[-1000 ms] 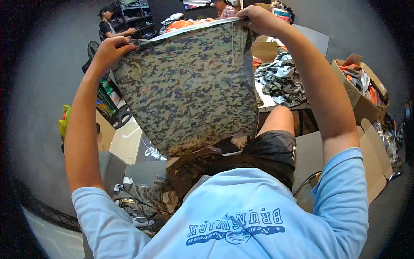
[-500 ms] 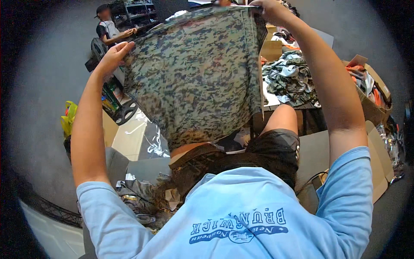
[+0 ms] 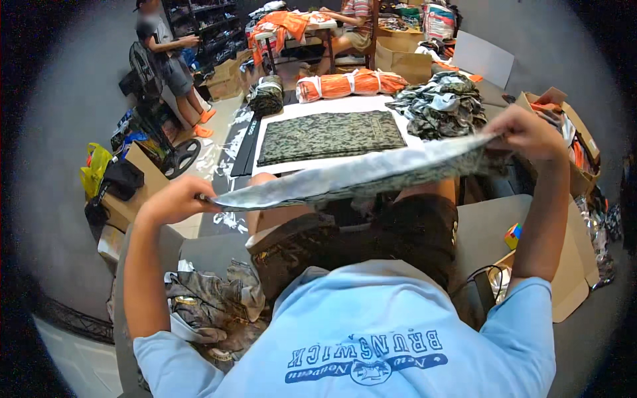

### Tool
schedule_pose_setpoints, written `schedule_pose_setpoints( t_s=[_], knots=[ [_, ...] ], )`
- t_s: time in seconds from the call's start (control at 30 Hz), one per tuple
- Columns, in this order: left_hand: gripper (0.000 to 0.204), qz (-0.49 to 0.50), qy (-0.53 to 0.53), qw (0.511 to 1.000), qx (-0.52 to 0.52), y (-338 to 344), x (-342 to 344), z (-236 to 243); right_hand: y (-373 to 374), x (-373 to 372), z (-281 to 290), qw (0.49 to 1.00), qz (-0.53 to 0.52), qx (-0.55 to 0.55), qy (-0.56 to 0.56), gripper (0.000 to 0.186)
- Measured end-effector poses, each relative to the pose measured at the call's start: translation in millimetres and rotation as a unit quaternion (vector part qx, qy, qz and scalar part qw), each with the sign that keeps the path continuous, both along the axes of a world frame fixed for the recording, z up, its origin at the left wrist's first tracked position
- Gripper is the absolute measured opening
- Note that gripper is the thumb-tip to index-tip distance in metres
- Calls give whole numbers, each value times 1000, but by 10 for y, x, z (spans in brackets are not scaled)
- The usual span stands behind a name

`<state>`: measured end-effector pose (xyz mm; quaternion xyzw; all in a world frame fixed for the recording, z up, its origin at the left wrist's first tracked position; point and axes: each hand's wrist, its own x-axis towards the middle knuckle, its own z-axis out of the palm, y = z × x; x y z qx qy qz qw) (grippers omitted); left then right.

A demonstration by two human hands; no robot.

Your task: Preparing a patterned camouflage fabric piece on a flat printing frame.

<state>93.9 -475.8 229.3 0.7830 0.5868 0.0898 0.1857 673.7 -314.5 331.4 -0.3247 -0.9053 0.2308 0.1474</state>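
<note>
A camouflage cloth [image 3: 345,174] is stretched between my hands above my lap, its pale inner side facing up. My left hand [image 3: 178,200] pinches one end, and my right hand [image 3: 531,131], slightly blurred, grips the other end higher up. Beyond it, a flat rectangular pile of camouflage cloth [image 3: 332,138] lies on a white sheet [image 3: 411,140] on the low table. Behind that pile is an orange cloth bundle [image 3: 353,85] tied with white strips, with a tied camouflage bundle [image 3: 267,96] to its left. Toward the right is a loose heap of camouflage pieces [image 3: 446,109].
Crumpled camouflage clothing [image 3: 215,308] lies beside my left side. A puzzle cube [image 3: 513,236] sits near my right forearm. An open carton [image 3: 584,174] with cloth stands at the right. One person [image 3: 169,53] stands far left; another [image 3: 355,26] sits at a table with orange cloth.
Both hands have come down and nearer with the cloth, which hung broad and upright before and now forms a narrow band. The low table behind it has come into view.
</note>
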Motion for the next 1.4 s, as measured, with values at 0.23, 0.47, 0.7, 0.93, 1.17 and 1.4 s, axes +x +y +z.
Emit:
schedule_pose_setpoints(
  t_s=[0.23,0.47,0.7,0.93,1.17,1.4],
  knots=[
    [23,-23,-585,804,104,927,-1037,-543,840,318,-620,979,-77,-27,188,26],
    [32,90,-742,637,187,2091,-138,-184,2175,-5,-727,931,-81,-183,305,40],
    [33,217,-630,733,137,3310,-936,-186,3097,-855,-1069,844,-173,-218,459,41],
    [33,159,-642,733,161,4464,-1479,1068,4711,-883,-55,812,-109,-249,517,34],
    [31,147,-729,640,192,5074,-2041,1241,5506,-1114,121,811,-43,-176,556,40],
    [23,109,-619,767,125,5100,-1582,-197,5404,-930,-1260,835,-319,-228,387,27]
  ],
)
